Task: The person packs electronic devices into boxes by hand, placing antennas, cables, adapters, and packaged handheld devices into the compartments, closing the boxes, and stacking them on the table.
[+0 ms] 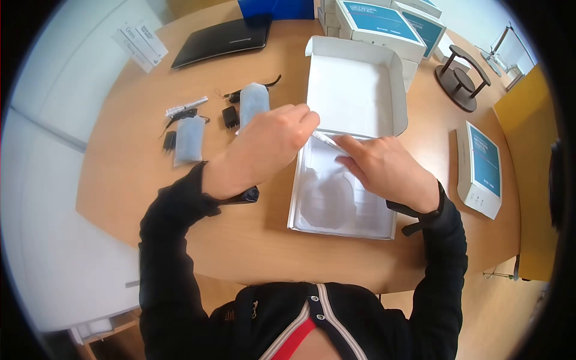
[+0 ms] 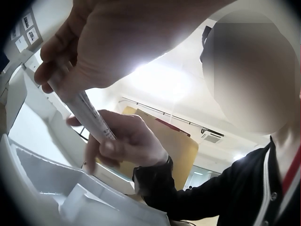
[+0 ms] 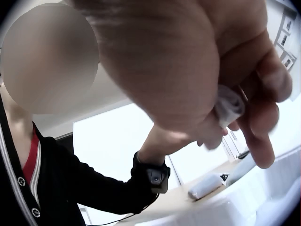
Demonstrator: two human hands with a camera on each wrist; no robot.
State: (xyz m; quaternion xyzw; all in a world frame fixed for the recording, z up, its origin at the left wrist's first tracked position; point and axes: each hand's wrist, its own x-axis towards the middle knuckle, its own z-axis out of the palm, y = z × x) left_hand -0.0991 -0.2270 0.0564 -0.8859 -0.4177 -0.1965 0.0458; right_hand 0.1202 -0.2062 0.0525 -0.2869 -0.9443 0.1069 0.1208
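A slim white rolled item spans the space between both hands, over the open white box. The left hand pinches one end of it, and the right hand holds the other between thumb and fingers. In the left wrist view the rolled item looks like a semi-clear tube with small print; the left hand is above and the right hand below. The right wrist view shows its round end in the right hand. Inside the box lies a white moulded tray.
Left of the box lie two wrapped packs, black adapters and another white strip. A black laptop is at the back left. Stacked boxes stand behind; one box and a brown stand are right.
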